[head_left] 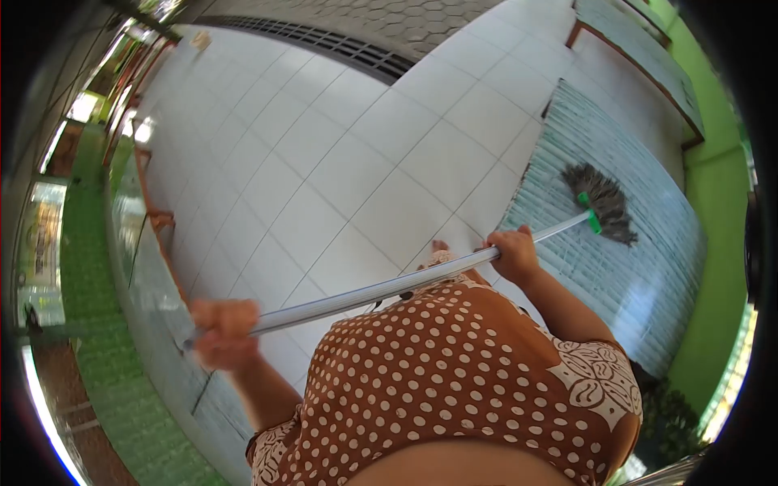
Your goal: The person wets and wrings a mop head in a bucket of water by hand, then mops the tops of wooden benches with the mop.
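A mop [381, 289] with a long pale handle runs slantwise across my body. Near the handle's end at the left, my left hand [224, 334] is wrapped round it, slightly blurred. Farther along toward the mop head, my right hand [515, 253] closes round the same handle. The grey string mop head [604, 202], with its green clamp, rests on a bluish slatted bench top [648, 267] to my right. Its strands are spread over the slats.
White floor tiles [340, 162] stretch ahead, bordered by a dark drain grate [316, 44] and hexagonal paving [405, 24]. Another bench [640, 57] stands at the upper right by a green wall [717, 202]. A wooden-edged bench [134, 211] runs along the left.
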Demonstrator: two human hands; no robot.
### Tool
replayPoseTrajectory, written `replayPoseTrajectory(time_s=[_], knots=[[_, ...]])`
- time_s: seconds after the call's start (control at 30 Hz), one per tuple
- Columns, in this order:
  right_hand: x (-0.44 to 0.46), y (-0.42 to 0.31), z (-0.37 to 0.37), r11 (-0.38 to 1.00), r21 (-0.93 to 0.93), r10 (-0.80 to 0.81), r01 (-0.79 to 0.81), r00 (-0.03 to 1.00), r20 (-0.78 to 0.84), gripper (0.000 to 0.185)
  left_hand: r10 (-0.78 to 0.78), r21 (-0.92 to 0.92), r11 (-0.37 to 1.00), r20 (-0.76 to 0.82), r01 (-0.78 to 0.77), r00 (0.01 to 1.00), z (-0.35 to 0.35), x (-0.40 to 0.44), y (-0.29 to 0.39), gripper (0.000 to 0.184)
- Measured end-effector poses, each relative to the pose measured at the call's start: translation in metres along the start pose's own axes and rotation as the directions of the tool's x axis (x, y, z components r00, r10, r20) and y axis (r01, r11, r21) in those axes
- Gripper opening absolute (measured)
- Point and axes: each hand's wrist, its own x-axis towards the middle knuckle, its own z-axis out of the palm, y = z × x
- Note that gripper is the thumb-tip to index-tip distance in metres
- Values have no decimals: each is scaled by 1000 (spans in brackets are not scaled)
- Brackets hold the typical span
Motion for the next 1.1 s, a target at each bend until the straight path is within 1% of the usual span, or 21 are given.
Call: replayPoseTrajectory(time_s=[0.07, 0.13, 0.17, 0.27, 0.3, 0.33, 0.37, 0.43, 0.47, 0.5, 0.6, 0.67, 0.7, 0.73, 0.8, 0.83, 0.87, 0.9, 0.97, 1.0, 1.1], knots=[[-13, 35, 32, 955, -97, 292, -280, 947, 137, 7, -125, -172, 973, 169, 154, 978, -3, 54, -77, 14], [18, 47, 35, 896, -84, 440, -436, 898, 30, 9, -196, -178, 961, 114, 214, 974, -11, 110, -103, 16], [34, 50, 37, 891, -76, 453, -448, 890, 56, 10, -231, -175, 954, 89, 243, 969, -14, 139, -111, 16], [103, 69, 40, 877, -47, 480, -478, 875, 60, 12, -218, -117, 961, 239, 251, 946, -25, 231, -110, 20], [128, 75, 40, 903, 5, 428, -430, 900, 88, 15, -160, -90, 980, 165, 176, 973, -27, 257, -104, 19], [159, 77, 36, 919, 49, 379, -390, 912, 156, 19, -113, -47, 991, 185, 123, 976, -29, 285, -94, 20], [190, 81, 38, 939, 10, 338, -343, 928, 158, 22, -55, -70, 995, 256, 75, 965, -31, 313, -84, 22], [255, 90, 41, 954, 122, 258, -272, 959, 118, 20, 95, -40, 995, 212, -89, 973, -42, 363, -75, 24], [287, 95, 41, 954, 122, 259, -272, 959, 113, 18, 47, -94, 996, 420, -8, 906, -52, 391, -71, 12], [316, 103, 41, 957, 94, 265, -274, 959, 103, 14, 85, -171, 985, 441, -9, 893, -69, 415, -77, 17], [375, 156, 38, 938, -14, 347, -347, 935, 79, 12, 109, -154, 987, 447, -44, 888, -64, 476, -121, 20], [396, 214, 35, 875, -110, 475, -472, 880, -2, 9, 23, -81, 997, 419, 12, 908, -56, 517, -172, 26], [397, 252, 43, 840, -173, 493, -515, 856, -154, 11, -9, -38, 999, 433, 28, 901, -50, 541, -204, 28], [394, 290, 48, 797, -230, 487, -558, 820, -302, 14, -70, -25, 995, 538, 99, 840, -48, 562, -236, 27], [382, 340, 27, 664, -209, 647, -718, 691, -323, 7, -215, 104, 975, 669, 197, 712, -32, 590, -302, 22], [379, 372, 23, 426, 619, 885, -660, 444, -136, 10, -243, 155, 969, 738, 193, 630, -21, 603, -328, 18], [362, 390, 24, 276, 776, 952, -567, 270, -141, 20, -290, 238, 957, 833, 168, 472, -7, 625, -343, 14], [355, 391, 20, 456, 194, 851, -869, 362, -380, 21, -311, 243, 946, 867, 215, 390, 2, 646, -359, 11], [343, 403, 29, 396, -31, 792, -918, 359, -493, 18, -314, 197, 924, 881, 327, 355, 13, 687, -394, 8], [349, 397, 26, 313, 116, 869, -943, 235, -435, 16, -306, 174, 915, 887, 365, 344, 18, 709, -410, 7], [365, 385, 28, 259, -58, 772, -964, 243, -587, 22, -351, 146, 848, 874, 509, 335, 38, 774, -449, 8]])
